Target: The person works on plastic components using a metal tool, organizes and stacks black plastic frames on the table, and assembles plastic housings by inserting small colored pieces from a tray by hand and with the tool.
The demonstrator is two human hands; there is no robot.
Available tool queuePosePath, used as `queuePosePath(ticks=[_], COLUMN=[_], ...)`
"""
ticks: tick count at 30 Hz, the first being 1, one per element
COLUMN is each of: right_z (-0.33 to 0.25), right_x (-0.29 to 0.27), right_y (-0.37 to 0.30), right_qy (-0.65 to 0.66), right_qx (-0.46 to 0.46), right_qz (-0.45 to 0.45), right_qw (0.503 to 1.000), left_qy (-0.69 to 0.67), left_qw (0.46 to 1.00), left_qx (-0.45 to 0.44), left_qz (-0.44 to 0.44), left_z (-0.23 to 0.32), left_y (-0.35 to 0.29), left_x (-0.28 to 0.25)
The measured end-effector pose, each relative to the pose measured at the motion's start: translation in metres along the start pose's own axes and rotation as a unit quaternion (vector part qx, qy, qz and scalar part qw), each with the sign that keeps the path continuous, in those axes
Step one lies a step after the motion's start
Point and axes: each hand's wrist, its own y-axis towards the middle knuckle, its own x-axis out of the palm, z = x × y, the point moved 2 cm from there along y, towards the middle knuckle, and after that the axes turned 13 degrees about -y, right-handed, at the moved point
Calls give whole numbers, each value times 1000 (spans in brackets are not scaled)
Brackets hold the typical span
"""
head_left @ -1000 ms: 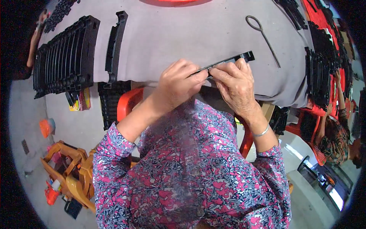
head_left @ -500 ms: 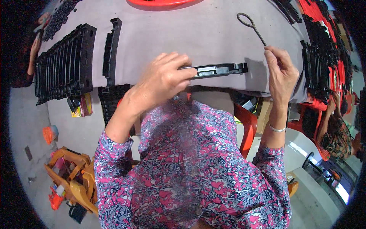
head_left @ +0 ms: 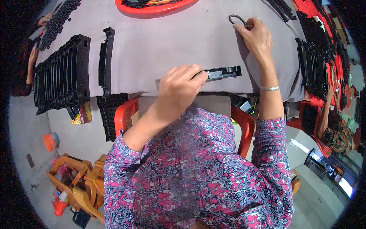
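Near the table's front edge, my left hand (head_left: 180,84) is closed over the left part of a long black plastic strip (head_left: 225,73). The strip's hollow right end sticks out to the right of my fingers, and its left part is mostly covered by the hand. Farther back and to the right, my right hand (head_left: 258,37) pinches a thin dark metal rod tool with a looped end (head_left: 231,17). The loop shows just left of my fingertips, while the tool's shaft is hidden by the hand.
Another black strip (head_left: 105,63) lies alone at left, beside a row of similar strips (head_left: 63,72). More strips (head_left: 312,68) are at right. A red tray (head_left: 156,9) stands at the back. Small black pieces (head_left: 59,23) lie far left, near another person's hand (head_left: 33,55).
My right hand has moved away from me and slightly left, now close to the tool's loop. My left hand has shifted right and a little nearer, covering more of the strip.
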Motion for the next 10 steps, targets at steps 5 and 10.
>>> queuePosePath(ticks=[5, 10], right_z=[-1, -3], right_x=[11, 8], right_y=[8, 15], right_qy=[103, 106], right_qx=[27, 12], right_qz=[-17, -47], right_qw=[994, 993], left_qy=[17, 25], left_qw=[999, 998], left_qx=[21, 34], left_qz=[30, 43], left_z=[-2, -4], left_y=[-3, -7], left_x=[5, 9])
